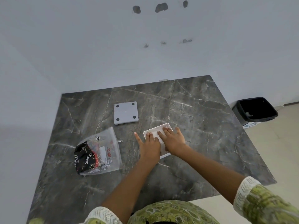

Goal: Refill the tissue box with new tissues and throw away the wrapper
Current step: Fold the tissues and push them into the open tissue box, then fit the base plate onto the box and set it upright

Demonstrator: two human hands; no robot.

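Note:
A white square tissue box [163, 126] stands open on the dark marble table [202, 126], with white tissues showing inside. My left hand [149, 147] and my right hand [174, 139] both lie flat on the tissues, fingers spread, pressing down into the box. The box's grey lid [126, 112] lies upside down farther back, four black feet showing. The empty clear plastic wrapper [98, 152], printed black and red, lies crumpled to the left of my hands.
A black waste bin [255, 110] stands on the floor beyond the table's right edge. A white wall runs behind and to the left of the table.

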